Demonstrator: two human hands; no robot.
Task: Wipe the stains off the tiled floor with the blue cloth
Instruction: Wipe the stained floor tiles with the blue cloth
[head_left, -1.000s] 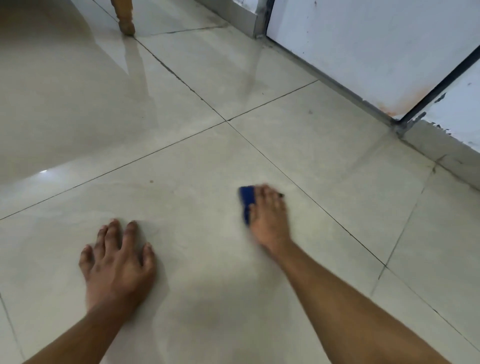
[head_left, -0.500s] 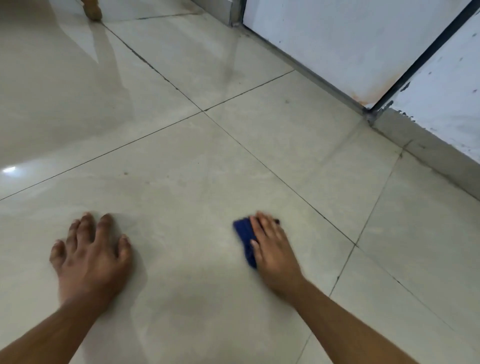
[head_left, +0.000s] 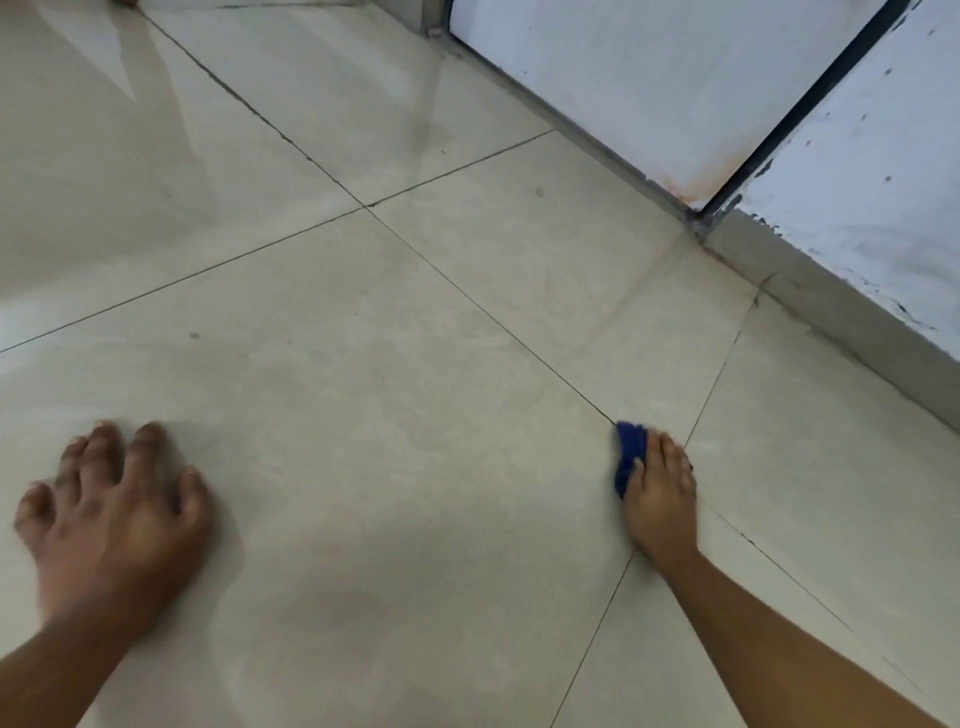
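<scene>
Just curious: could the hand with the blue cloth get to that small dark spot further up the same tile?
Probably yes. The right hand presses the blue cloth at the tile's edge, and only bare floor lies between it and the dark spot; a long stretch, though.

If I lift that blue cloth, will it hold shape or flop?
Likely floppy: the blue cloth lies bunched under the right hand. Probably light, being mostly hidden by the fingers. It should slide easily, since the tiled floor looks glossy.

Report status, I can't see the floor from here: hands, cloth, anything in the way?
Left hand flat on tiled floor, no grip. Right hand pressing blue cloth at grout line. Nothing blocking.
</scene>
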